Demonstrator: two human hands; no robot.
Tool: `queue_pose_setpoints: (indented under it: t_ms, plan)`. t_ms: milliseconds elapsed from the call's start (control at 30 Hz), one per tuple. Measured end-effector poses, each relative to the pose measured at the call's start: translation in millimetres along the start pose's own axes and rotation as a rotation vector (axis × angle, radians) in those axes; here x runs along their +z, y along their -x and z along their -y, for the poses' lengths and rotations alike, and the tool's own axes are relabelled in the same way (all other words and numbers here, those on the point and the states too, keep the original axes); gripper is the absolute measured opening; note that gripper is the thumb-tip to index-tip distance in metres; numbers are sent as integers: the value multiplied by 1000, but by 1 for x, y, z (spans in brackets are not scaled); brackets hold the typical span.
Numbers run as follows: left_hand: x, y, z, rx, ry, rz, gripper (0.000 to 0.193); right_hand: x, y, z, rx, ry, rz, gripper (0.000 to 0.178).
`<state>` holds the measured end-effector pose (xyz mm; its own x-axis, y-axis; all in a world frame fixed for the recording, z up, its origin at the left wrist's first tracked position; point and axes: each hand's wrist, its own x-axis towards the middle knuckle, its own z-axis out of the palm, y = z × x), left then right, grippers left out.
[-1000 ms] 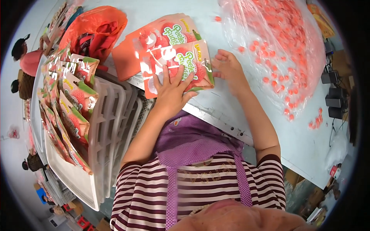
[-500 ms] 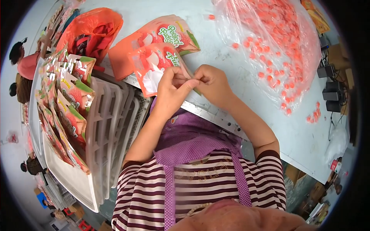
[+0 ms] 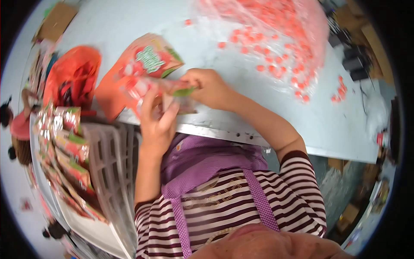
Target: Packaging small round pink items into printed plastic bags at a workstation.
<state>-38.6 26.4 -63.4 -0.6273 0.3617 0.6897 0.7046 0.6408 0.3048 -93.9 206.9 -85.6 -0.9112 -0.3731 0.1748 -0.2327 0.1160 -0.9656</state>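
Between my hands is a red and white printed pouch (image 3: 137, 88) with a green corner, smeared by motion. My left hand (image 3: 158, 123) grips its near side, thumb and fingers bent around it. Closed fingers of my right hand (image 3: 206, 86) pinch the pouch's right edge. Whether the pouch's mouth is open I cannot tell. Just beyond, a fanned stack of similar flat pouches (image 3: 161, 52) lies on the pale table (image 3: 207, 52). Farther to the right, a large clear plastic bag (image 3: 317, 30) spreads over the table with many small red-orange candies (image 3: 271, 60) in it.
Several stacked white plastic trays (image 3: 101, 151) stand at my left, filled pouches (image 3: 71, 159) on top. Behind them sits an orange plastic bag (image 3: 77, 56). Loose candies (image 3: 340, 91) lie at the table's right, near black adapters (image 3: 355, 62). Other people (image 3: 21, 123) are at the far left.
My view has turned, so the table contents appear shifted left. The pouch has tilted between my hands, with its green corner now by my right fingers. My left hand has turned more upright.
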Motion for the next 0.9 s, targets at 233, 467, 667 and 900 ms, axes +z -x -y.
queue_pose_setpoints:
  t_ms: [233, 467, 667, 900]
  plan:
    - [-19, -18, 6, -23, 53, 346, 32, -10, -2, 4, -84, -107, 51, 25]
    - [26, -19, 20, -12, 42, 205, 22, -38, 4, 7, -9, 7, -7, 23]
    - [63, 2, 47, -362, 246, 229, 18, -102, 88, 14, -188, 927, -530, 28]
    - [66, -1, 46, -304, 295, 215, 12, -132, 174, -27, 255, 1264, -912, 38]
